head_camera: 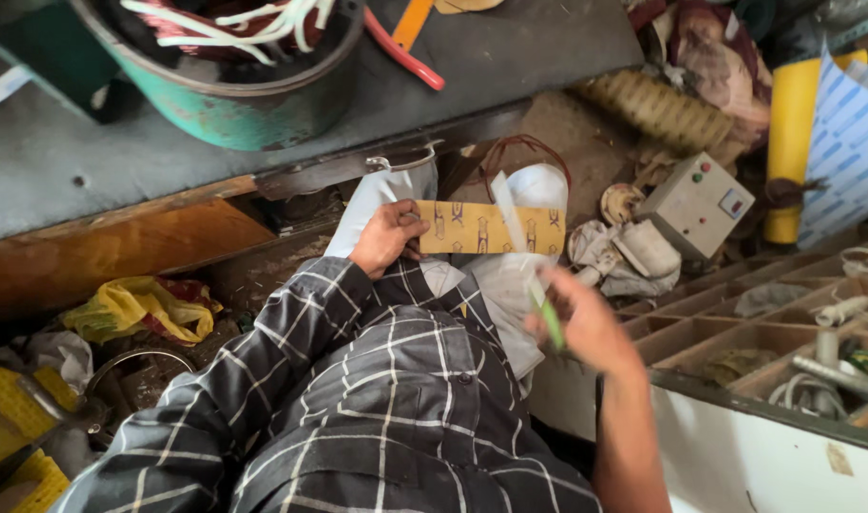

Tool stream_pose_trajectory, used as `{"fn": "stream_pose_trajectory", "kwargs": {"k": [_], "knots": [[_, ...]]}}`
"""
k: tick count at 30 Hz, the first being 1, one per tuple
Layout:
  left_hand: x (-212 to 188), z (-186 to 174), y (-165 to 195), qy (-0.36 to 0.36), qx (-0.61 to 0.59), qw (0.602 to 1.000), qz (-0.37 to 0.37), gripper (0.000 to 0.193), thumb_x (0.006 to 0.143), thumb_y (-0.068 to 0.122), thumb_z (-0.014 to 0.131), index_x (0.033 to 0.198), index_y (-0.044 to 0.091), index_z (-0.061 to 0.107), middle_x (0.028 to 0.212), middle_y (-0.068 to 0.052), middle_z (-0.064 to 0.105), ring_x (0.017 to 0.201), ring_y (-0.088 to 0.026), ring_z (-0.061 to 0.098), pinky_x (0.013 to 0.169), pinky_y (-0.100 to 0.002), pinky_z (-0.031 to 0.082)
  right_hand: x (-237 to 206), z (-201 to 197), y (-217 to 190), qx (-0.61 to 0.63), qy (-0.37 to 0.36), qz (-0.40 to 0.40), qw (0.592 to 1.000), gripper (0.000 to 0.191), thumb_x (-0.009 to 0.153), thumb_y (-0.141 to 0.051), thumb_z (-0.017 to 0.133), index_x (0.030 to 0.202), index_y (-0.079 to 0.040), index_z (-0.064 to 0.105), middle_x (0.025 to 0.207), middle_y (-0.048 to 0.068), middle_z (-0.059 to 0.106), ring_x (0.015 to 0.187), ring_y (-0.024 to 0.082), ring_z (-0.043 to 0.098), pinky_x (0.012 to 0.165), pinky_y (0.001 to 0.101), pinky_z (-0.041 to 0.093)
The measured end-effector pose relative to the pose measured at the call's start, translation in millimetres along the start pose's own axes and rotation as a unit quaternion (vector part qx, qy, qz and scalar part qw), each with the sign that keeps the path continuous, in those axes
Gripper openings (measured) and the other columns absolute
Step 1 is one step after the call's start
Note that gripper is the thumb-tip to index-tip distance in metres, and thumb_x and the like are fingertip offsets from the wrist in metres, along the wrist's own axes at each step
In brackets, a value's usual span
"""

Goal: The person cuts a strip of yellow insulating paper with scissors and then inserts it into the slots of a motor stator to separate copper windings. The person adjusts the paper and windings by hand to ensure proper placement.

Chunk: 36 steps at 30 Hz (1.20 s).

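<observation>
The left hand [388,237] is closed on the left end of a yellow patterned strip [491,229], which is held flat across the lap, at twelve o'clock from the checked shirt [396,399]. The right hand [586,323] — blurred — is gripped around a thin green-handled tool [548,318], at five o'clock from the strip; a grey control box [695,204] lies at three o'clock.

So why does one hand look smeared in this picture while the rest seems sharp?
In the head view the right hand and the thin green tool and pale strip in its grip are streaked by motion blur; the left hand pinning the yellow-brown paper strip on the lap is crisp; light is soft and even, with the space under the bench in shadow.
</observation>
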<state>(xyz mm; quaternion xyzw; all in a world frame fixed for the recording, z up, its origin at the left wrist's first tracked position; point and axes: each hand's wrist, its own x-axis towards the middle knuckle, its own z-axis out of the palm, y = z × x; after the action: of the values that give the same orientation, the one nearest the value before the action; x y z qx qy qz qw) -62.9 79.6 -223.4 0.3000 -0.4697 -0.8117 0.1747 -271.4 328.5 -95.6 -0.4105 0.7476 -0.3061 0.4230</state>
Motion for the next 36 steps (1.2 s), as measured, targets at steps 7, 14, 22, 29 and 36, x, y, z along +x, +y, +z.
{"fn": "stream_pose_trajectory", "kwargs": {"k": [7,14,22,29,36], "knots": [[44.6,39.5,-6.7,-0.015,-0.015,1.0,0.009,0.012,0.097,0.008,0.065,0.101,-0.002,0.06,0.075,-0.01,0.072,0.057,-0.016,0.068,0.05,-0.026,0.054,-41.7,1.3,49.9,0.158,-0.198,0.137,0.958,0.068,0.082,-0.038,0.077,0.141,-0.012,0.055,0.084,0.003,0.069,0.074,0.015,0.067,0.063,0.0296,0.054],[67.5,83.5,-11.9,-0.017,-0.018,1.0,-0.013,0.012,0.097,0.01,0.065,0.1,-0.001,0.061,0.073,-0.008,0.071,0.056,-0.014,0.067,0.049,-0.026,0.053,-19.2,7.6,40.9,0.252,-0.097,0.171,0.948,0.06,0.088,-0.048,0.068,0.136,-0.012,0.065,0.081,0.001,0.064,0.075,0.013,0.063,0.063,0.0288,0.05],[85.5,97.3,-20.4,-0.008,-0.016,0.999,-0.031,0.015,0.096,0.01,0.066,0.102,-0.002,0.06,0.074,-0.009,0.072,0.055,-0.014,0.067,0.048,-0.027,0.053,12.1,15.6,30.2,0.313,-0.03,0.149,0.938,0.058,0.088,-0.045,0.07,0.132,-0.007,0.064,0.077,0.0,0.062,0.07,0.012,0.065,0.061,0.0265,0.053],[97.0,92.7,-46.3,0.005,-0.098,0.994,-0.056,0.017,0.096,0.013,0.07,0.105,0.0,0.063,0.076,-0.008,0.071,0.059,-0.016,0.068,0.054,-0.03,0.056,25.2,22.2,24.7,0.331,0.021,0.172,0.928,0.054,0.086,-0.036,0.074,0.129,-0.005,0.065,0.075,0.0,0.061,0.062,0.011,0.061,0.055,0.0257,0.049],[110.2,94.6,-39.1,0.0,-0.156,0.988,0.005,0.017,0.094,0.012,0.07,0.104,0.0,0.062,0.077,-0.008,0.071,0.059,-0.016,0.067,0.052,-0.029,0.056,29.6,24.3,26.9,0.293,0.033,0.145,0.944,0.048,0.087,-0.031,0.075,0.125,-0.003,0.068,0.071,0.001,0.061,0.061,0.012,0.06,0.055,0.0263,0.048]]}}
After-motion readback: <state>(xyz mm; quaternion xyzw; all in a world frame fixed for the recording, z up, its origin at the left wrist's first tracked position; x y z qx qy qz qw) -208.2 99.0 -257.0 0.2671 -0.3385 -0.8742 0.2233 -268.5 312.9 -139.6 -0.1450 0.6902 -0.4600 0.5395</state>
